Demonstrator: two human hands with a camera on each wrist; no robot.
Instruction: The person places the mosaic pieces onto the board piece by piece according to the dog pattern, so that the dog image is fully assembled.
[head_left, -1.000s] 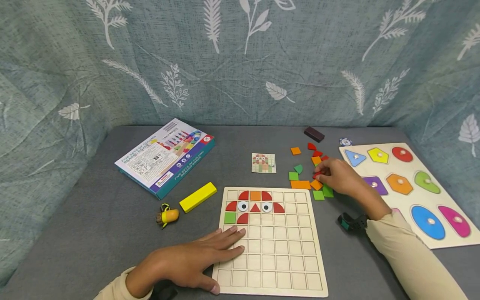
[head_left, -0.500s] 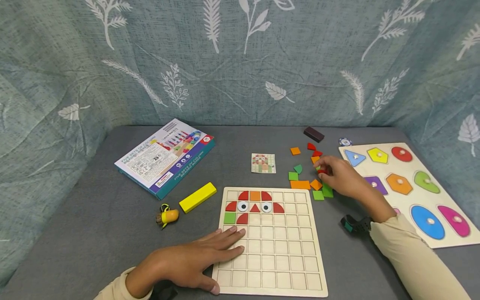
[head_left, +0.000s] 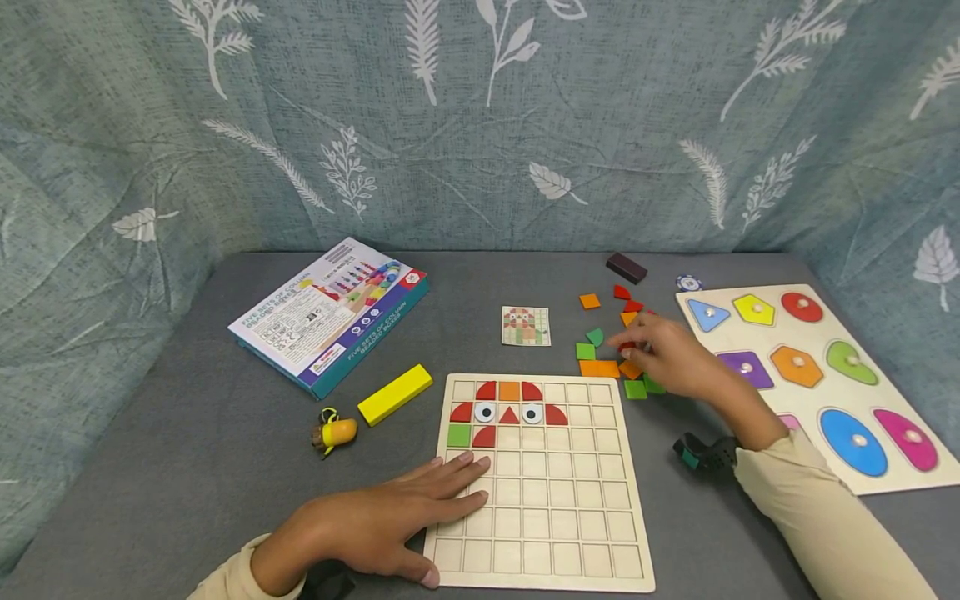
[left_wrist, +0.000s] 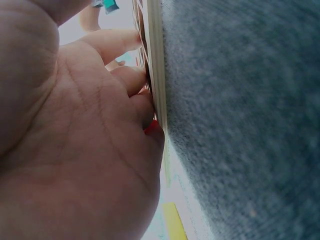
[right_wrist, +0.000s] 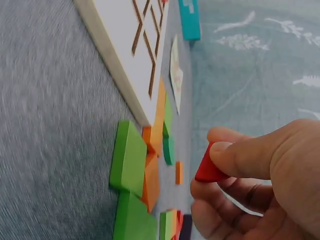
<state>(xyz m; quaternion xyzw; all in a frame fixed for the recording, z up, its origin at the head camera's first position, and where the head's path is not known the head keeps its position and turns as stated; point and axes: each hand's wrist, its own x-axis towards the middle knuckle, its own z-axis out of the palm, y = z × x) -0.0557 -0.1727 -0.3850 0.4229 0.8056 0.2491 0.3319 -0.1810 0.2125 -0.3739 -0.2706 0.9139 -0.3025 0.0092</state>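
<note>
The left hand [head_left: 375, 525] lay flat, fingers straight, on the near left corner of the square wooden grid board [head_left: 558, 517], gripping nothing; the right hand [head_left: 675, 360] pinched a small red wooden piece [right_wrist: 209, 167] between thumb and fingers, raised above the loose orange and green wooden tiles [head_left: 600, 367] just beyond the board's far right corner, beside the wooden shape-peg puzzle board [head_left: 885, 392].

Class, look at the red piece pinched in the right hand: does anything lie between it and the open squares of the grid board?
Nothing visible blocks it. The right hand pinches the red piece above the loose tiles, which lie flat beside the grid board; the left hand covers only its lower-left squares.
</note>
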